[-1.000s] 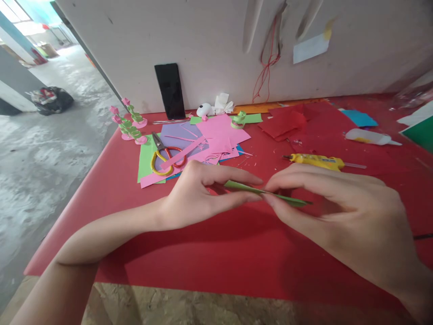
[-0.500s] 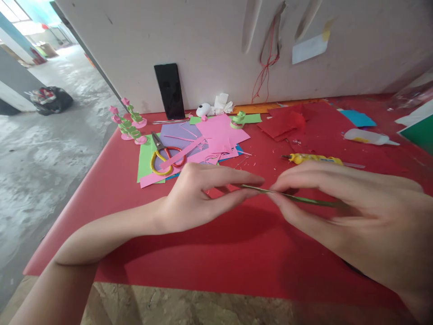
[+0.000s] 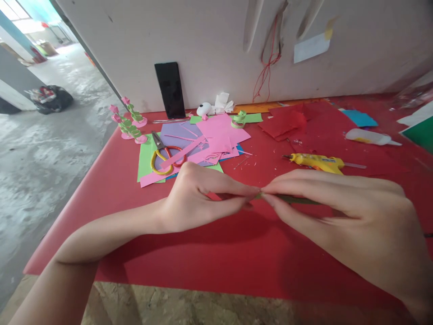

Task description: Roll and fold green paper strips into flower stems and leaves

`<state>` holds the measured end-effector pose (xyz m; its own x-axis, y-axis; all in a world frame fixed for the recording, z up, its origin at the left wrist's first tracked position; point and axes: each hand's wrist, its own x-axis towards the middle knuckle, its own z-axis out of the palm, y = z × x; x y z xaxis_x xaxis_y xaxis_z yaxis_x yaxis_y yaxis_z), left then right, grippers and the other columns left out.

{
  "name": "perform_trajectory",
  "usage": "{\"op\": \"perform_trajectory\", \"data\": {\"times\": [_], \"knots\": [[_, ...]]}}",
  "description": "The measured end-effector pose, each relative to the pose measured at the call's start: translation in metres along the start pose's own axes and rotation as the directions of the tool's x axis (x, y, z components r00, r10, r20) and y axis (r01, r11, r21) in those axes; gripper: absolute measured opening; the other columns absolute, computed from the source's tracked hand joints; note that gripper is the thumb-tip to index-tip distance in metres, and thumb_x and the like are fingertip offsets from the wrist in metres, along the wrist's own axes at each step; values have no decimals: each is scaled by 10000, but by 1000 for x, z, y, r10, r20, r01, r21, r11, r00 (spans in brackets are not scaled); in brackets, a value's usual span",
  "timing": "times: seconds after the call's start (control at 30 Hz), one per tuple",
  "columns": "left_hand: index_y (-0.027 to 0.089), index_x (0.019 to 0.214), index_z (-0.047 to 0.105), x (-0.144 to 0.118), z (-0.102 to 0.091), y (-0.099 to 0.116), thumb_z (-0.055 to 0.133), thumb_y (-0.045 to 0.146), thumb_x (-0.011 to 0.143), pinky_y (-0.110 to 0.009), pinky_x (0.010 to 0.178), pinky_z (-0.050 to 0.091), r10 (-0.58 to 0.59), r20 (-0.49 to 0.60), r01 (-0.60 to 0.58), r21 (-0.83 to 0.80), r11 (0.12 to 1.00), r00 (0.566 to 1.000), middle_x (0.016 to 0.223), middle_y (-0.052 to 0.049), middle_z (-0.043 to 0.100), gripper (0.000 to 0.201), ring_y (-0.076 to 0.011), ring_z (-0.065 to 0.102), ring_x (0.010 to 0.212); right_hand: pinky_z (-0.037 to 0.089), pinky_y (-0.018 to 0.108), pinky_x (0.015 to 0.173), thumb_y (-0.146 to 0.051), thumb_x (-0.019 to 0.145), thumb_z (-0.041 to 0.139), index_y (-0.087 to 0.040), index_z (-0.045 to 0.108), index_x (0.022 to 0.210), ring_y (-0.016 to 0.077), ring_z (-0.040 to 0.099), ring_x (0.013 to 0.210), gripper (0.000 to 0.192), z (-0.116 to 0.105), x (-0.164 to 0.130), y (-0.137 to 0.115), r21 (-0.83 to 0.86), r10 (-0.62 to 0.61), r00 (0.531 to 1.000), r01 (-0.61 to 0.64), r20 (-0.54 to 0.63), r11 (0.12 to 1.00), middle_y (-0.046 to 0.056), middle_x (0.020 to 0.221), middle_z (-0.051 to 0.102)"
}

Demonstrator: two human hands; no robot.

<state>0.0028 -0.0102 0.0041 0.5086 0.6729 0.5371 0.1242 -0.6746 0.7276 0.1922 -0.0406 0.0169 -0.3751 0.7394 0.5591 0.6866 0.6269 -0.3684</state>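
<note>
A thin green paper strip [image 3: 297, 199] is pinched between my two hands above the red table [image 3: 216, 262]. My left hand [image 3: 206, 194] grips one end between thumb and fingers, its tip almost wholly covered. With thumb and forefinger, my right hand [image 3: 341, 207] holds the strip close beside the left fingertips; the rest runs back under the right palm. Just beyond the right hand lies a yellow glue gun [image 3: 316, 161]. Scissors [image 3: 162, 155] with yellow and red handles rest on coloured paper sheets [image 3: 223, 131] past the left hand.
Small pink paper flowers [image 3: 126, 119] with green stems stand at the table's left edge. A black phone [image 3: 170, 90] leans on the white panel. A curled green paper strip [image 3: 238, 119] sits on the sheets. Red paper [image 3: 287, 122] and a glue bottle [image 3: 370, 136] lie at the back right.
My left fingertips have closed over the strip's end, which stuck out between them before. My right hand has shifted slightly left and down, uncovering more of the glue gun.
</note>
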Motion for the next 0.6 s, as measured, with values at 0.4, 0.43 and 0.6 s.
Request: {"op": "perform_trajectory", "data": {"times": [0.4,0.43,0.6], "knots": [[138,1176,527,50,-82,-129,559,147,806,-215,701,519,-363,-451,562,469,681,815,1097,-78,644,371,-86,627,725,513,174,522,-143,791,570,-223,595,742,92,644,623,97,3,5,7,62,18,999,-20,47,998,-48,717,685],[127,1181,520,55,-95,-148,594,164,792,-246,789,519,-366,-504,607,481,632,782,1181,-106,598,398,-115,629,835,509,172,509,-141,791,567,-224,591,738,90,642,613,102,4,5,7,67,14,999,-17,49,998,-50,709,683],[137,1178,520,70,-144,-216,524,357,881,-408,898,510,-405,-680,789,475,390,611,1182,-93,561,370,-189,572,1052,500,172,472,-135,802,539,-229,577,738,94,648,597,119,7,8,9,75,-19,998,15,55,997,-52,685,677]]}}
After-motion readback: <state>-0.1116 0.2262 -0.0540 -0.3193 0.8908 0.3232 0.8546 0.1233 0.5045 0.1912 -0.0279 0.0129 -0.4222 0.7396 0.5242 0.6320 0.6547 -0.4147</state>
